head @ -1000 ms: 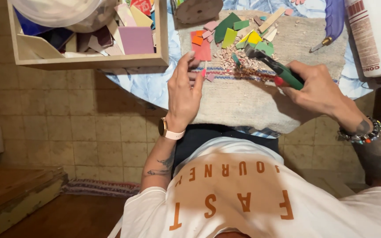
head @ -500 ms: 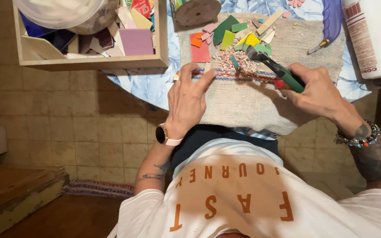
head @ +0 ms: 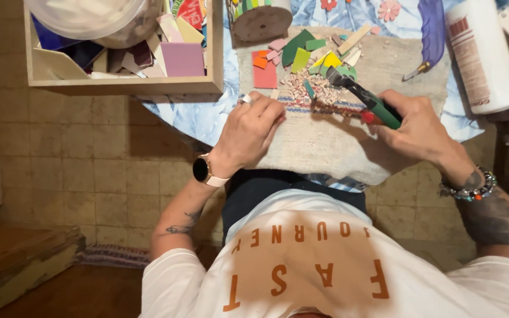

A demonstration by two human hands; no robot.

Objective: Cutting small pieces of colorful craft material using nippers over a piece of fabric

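Centrally, a grey woven mat (head: 337, 141) is being draped over the near edge of a table (head: 207, 118) covered in blue floral cloth, its front hem hanging off toward the person's lap. Open room is being kept on the mat's bare lower half, between the two hands; the far half is being crowded by a pile (head: 301, 88) of small pale chips and flat, angular tiles (head: 301, 56) in green, yellow, pink and orange. At the left, space is being hemmed in by a wooden box (head: 125, 87) of larger flat pieces, touching the table edge; at the right, by a white bottle (head: 481, 56) lying well apart from the pile.

Green-handled nippers (head: 366, 100) are being gripped by the right hand (head: 416, 126), the fingers being wrapped fully around the handles; the dark head is being pointed into the pile's right edge. The left hand (head: 248, 132) is being rested on the mat just beside the pile, fingers curled and nearly closed, fingertips (head: 275, 115) touching the chips' near edge; whether a chip is being pinched cannot be told
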